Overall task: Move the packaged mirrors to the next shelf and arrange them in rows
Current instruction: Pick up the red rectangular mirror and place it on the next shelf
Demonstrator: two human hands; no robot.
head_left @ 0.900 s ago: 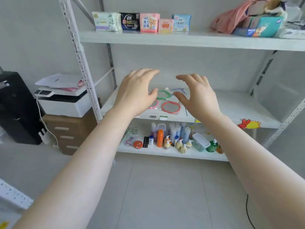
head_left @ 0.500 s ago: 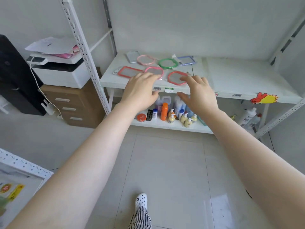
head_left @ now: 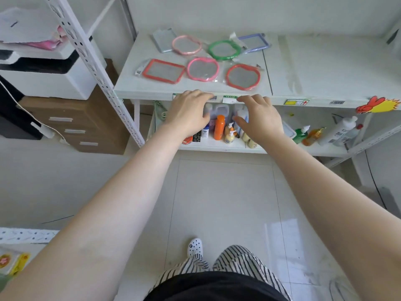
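Your left hand (head_left: 187, 114) and right hand (head_left: 259, 117) are both spread and empty, each grip hovering at the front edge of the shelf (head_left: 195, 92). The packaged mirrors (head_left: 201, 68) lie just beyond, in two loose rows on the left panel; the next panel (head_left: 325, 68) is bare. The slick wrappers overlap, so lifting one could drag its neighbour off the edge.

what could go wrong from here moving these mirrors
The mirrors are in loose plastic sleeves; the green mirror overlaps the blue mirror, so lifting one may drag the other. The red apple-shaped mirror lies near the shelf's front edge, where the empty left hand or right hand could knock it off.
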